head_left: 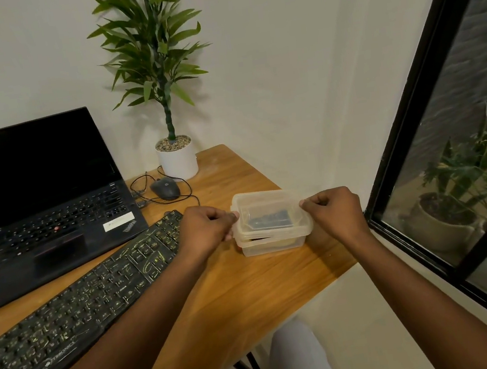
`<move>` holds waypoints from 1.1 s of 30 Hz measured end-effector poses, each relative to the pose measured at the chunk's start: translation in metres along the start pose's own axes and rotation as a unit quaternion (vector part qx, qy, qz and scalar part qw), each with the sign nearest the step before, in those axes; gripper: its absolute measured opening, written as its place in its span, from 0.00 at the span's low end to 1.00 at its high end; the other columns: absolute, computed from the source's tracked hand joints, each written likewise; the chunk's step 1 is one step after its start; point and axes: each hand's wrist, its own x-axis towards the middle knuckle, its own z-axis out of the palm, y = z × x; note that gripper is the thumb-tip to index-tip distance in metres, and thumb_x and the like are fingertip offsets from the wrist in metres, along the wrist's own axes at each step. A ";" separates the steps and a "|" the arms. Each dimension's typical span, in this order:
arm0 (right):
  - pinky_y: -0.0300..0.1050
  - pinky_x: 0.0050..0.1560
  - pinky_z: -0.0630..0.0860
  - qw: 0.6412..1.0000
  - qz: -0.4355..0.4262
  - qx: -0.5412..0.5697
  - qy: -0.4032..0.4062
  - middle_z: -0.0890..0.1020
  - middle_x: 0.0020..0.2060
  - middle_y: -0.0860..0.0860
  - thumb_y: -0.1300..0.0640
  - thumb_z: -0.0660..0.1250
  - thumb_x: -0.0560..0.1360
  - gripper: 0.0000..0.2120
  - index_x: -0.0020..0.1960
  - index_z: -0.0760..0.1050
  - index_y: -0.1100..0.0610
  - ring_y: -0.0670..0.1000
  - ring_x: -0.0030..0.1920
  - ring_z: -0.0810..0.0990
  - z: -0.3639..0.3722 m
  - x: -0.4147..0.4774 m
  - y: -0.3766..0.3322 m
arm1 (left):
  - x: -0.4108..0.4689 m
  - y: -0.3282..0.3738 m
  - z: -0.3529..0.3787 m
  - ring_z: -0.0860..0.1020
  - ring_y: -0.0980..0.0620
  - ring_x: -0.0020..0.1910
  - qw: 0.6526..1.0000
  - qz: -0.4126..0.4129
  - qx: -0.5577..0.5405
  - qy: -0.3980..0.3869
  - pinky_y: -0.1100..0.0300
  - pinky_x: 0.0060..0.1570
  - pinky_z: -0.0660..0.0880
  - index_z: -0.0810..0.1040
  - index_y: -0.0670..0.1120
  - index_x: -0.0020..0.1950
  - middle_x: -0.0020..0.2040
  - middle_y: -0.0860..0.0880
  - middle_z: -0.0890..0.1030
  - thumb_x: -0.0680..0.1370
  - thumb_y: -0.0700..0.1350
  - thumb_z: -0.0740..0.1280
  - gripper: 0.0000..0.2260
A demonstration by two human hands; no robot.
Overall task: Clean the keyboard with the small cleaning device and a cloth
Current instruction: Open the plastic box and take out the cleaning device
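A black keyboard (74,305) smeared with yellowish marks lies diagonally across the wooden desk (221,300). To its right stands a clear plastic container (275,242) with a clear lid (266,212). Something dark shows through the lid, but I cannot tell what it is. My left hand (207,228) pinches the lid's left edge. My right hand (332,212) pinches its right edge. The lid sits slightly askew over the box. No cloth is in sight.
An open black laptop (40,197) stands behind the keyboard. A wired mouse (165,189) and its cable lie next to a potted plant (176,159) at the back. The desk's right edge is close to the container, with a black-framed window (420,159) beyond.
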 end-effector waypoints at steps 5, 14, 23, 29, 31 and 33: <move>0.49 0.45 0.86 1.000 -0.020 0.009 0.009 0.88 0.39 0.53 0.53 0.76 0.79 0.11 0.44 0.88 0.60 0.49 0.37 0.86 -0.004 0.026 -0.015 | 0.017 0.017 0.002 0.83 0.51 0.30 1.000 0.006 -0.018 0.011 0.55 0.40 0.83 0.87 0.40 0.43 0.33 0.44 0.86 0.78 0.42 0.77 0.07; 0.43 0.52 0.76 0.999 -0.007 -0.016 -0.044 0.87 0.60 0.58 0.55 0.75 0.79 0.13 0.53 0.87 0.65 0.57 0.56 0.86 0.032 0.092 -0.033 | 0.071 0.016 0.009 0.82 0.47 0.40 0.999 -0.013 0.045 0.018 0.43 0.50 0.85 0.82 0.51 0.40 0.41 0.48 0.84 0.82 0.40 0.72 0.12; 0.48 0.45 0.80 0.993 0.042 -0.065 -0.093 0.87 0.52 0.59 0.57 0.79 0.76 0.11 0.50 0.86 0.66 0.57 0.49 0.86 0.071 0.129 -0.019 | 0.107 -0.014 0.022 0.84 0.42 0.45 0.984 -0.050 0.172 -0.001 0.46 0.47 0.83 0.87 0.43 0.45 0.44 0.42 0.86 0.81 0.41 0.69 0.08; 0.49 0.45 0.84 0.986 0.071 -0.099 -0.113 0.86 0.46 0.60 0.58 0.80 0.75 0.10 0.48 0.85 0.64 0.58 0.43 0.86 0.080 0.133 -0.002 | 0.112 -0.027 0.030 0.84 0.39 0.40 0.973 -0.054 0.223 -0.010 0.41 0.41 0.83 0.86 0.38 0.42 0.41 0.37 0.85 0.78 0.39 0.70 0.08; 0.48 0.44 0.82 0.986 0.070 -0.096 -0.113 0.86 0.45 0.63 0.58 0.80 0.74 0.10 0.46 0.85 0.66 0.60 0.44 0.86 0.082 0.133 0.000 | 0.112 -0.028 0.031 0.84 0.41 0.41 0.970 -0.045 0.240 -0.012 0.44 0.42 0.82 0.86 0.38 0.41 0.41 0.37 0.85 0.77 0.38 0.70 0.08; 0.48 0.44 0.82 0.986 0.070 -0.096 -0.119 0.85 0.44 0.61 0.58 0.78 0.76 0.09 0.44 0.84 0.65 0.58 0.43 0.85 0.080 0.131 -0.001 | 0.110 -0.026 0.031 0.83 0.41 0.41 0.969 -0.044 0.243 -0.014 0.44 0.42 0.82 0.86 0.37 0.41 0.41 0.37 0.85 0.77 0.39 0.70 0.08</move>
